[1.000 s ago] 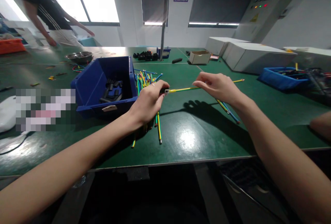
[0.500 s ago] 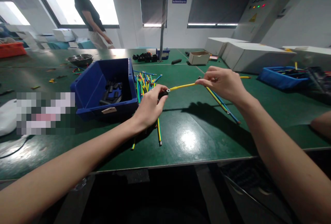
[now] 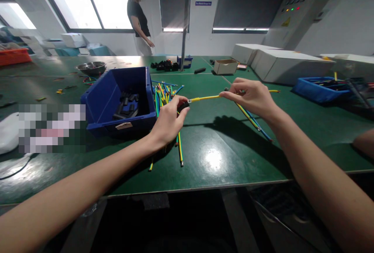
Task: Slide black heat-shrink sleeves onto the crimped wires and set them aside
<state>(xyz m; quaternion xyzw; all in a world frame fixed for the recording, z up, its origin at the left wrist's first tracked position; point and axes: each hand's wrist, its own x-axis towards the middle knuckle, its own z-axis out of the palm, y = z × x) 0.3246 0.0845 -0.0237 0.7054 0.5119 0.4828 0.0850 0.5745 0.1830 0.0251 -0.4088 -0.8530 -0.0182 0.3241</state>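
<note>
My right hand [image 3: 251, 96] pinches a yellow-green wire [image 3: 206, 98] and holds it level above the green table [image 3: 210, 155]. The wire's metal ring tip points left, right at my left hand [image 3: 169, 118], whose fingertips are closed on a small black sleeve piece [image 3: 184, 107]. Under my left hand lies a pile of yellow, green and blue wires [image 3: 163, 93]. Two or three more wires [image 3: 253, 120] lie below my right hand.
A blue bin [image 3: 102, 101] holding black sleeve pieces stands left of the pile. White boxes [image 3: 277, 64], a small cardboard box [image 3: 224, 66] and a blue tray [image 3: 318, 89] sit to the right. A person [image 3: 139, 19] stands at the far side. A metal bowl [image 3: 90, 67] rests at back left.
My right hand rose slightly and drew the wire's tip a little away from my left fingers. The person at the back walked from far left towards the middle.
</note>
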